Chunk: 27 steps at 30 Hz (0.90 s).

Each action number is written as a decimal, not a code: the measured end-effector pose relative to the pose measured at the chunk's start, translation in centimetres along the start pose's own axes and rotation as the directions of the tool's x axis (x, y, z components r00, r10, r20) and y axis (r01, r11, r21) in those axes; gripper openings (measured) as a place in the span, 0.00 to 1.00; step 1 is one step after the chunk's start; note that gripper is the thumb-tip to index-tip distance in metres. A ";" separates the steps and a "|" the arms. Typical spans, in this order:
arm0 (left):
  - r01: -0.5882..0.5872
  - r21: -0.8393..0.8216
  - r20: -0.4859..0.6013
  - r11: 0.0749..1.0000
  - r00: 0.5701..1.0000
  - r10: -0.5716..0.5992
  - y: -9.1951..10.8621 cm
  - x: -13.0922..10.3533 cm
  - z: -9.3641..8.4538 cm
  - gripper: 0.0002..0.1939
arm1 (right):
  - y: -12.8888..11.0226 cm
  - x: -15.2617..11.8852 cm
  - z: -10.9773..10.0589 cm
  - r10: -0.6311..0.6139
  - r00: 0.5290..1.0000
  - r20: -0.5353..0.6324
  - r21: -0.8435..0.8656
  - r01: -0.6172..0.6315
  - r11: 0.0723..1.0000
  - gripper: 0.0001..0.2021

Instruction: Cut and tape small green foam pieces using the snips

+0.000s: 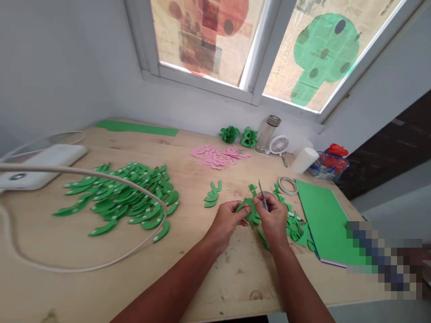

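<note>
Between thumb and fingers, my left hand (233, 217) pinches a green cut-out sheet piece (250, 210) over the table. My right hand (274, 217) is closed on a slim pointed tool (264, 202) with a blue-grey handle, its thin dark tip pointing up and away; its exact kind is unclear. The tool is right beside the green piece. Green scraps and cut shapes (296, 229) lie beside and partly behind my right hand. Left of my left hand rests a small group of curved green pieces (213, 195).
A big pile of curved green pieces with white patches (134, 193) covers the left. A white cable (101, 176) loops over it from a white device (47, 163). Behind lie pink cut-outs (217, 155), a bottle (268, 133), a fan (279, 144); rightward, tape (288, 185) and a green sheet (328, 224).
</note>
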State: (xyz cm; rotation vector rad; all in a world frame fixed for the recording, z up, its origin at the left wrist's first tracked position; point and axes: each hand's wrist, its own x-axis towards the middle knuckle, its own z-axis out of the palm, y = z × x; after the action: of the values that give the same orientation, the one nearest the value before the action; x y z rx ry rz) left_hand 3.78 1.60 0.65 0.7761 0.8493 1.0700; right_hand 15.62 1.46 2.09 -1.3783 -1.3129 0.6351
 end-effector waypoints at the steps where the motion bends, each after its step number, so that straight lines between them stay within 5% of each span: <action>1: 0.017 -0.003 0.018 1.000 1.000 -0.017 0.1 0.0 0.0 0.11 | 0.0 0.0 0.0 -0.002 1.000 0.000 0.007 0.002 1.000 0.10; 9: 0.084 -0.085 0.107 0.993 0.991 -0.075 1.1 -0.4 -0.4 0.11 | -0.7 -0.1 -0.1 0.006 1.000 -0.004 -0.005 -0.006 1.000 0.11; 18: 0.075 0.012 0.158 0.997 0.984 -0.076 1.2 -0.6 -0.2 0.10 | 0.0 -0.1 0.0 0.005 1.000 -0.009 0.010 -0.005 1.000 0.10; 27: -0.029 -0.010 -0.036 1.000 0.999 0.028 0.6 0.0 -0.3 0.08 | 0.0 -0.2 -0.2 0.055 0.998 -0.017 0.118 -0.053 0.992 0.10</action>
State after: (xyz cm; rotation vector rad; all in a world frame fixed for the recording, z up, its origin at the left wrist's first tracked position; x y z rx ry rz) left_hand 3.26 1.82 1.03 0.7638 0.8643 1.1156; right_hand 15.73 1.17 2.09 -1.3240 -1.2061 0.7220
